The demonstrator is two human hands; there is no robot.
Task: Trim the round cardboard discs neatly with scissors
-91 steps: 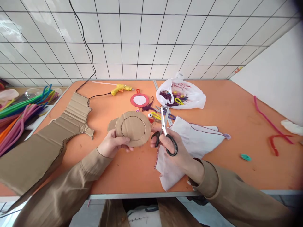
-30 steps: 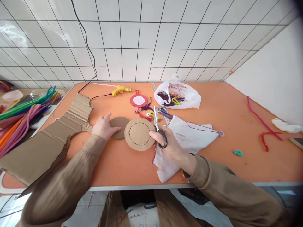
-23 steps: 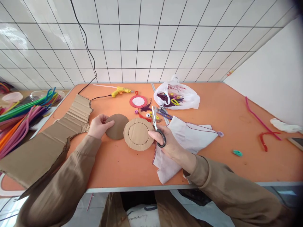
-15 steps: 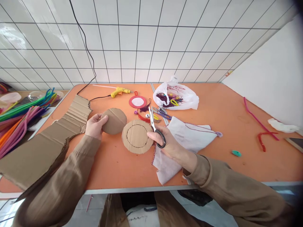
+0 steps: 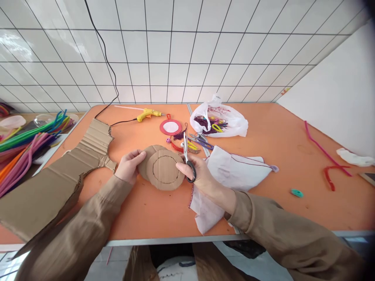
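Note:
Between finger and thumb, my left hand (image 5: pixel 130 166) grips a plain cardboard disc (image 5: pixel 143 158). That disc lies partly behind a second cardboard disc (image 5: pixel 166 170), which has a dark cut or drawn ring inside its rim. My right hand (image 5: pixel 200 173) pinches the ringed disc at its right edge. Scissors (image 5: pixel 185 146) with black handles are also in my right hand, blades pointing up and away. A white cloth piece (image 5: pixel 234 171) with dark red stitched edging lies under and beside my right hand.
Torn cardboard (image 5: pixel 55 177) covers the left side, near pipe cleaners (image 5: pixel 32 146). Behind are a yellow glue gun (image 5: pixel 146 114), a red-rimmed round piece (image 5: pixel 170 127), purple-handled scissors (image 5: pixel 206 143) and a plastic bag (image 5: pixel 231 121) of tassels. A teal coil (image 5: pixel 297 193) sits right.
My left hand has moved right, bringing the plain disc behind the ringed one so they overlap. My right hand and the ringed disc have shifted slightly left.

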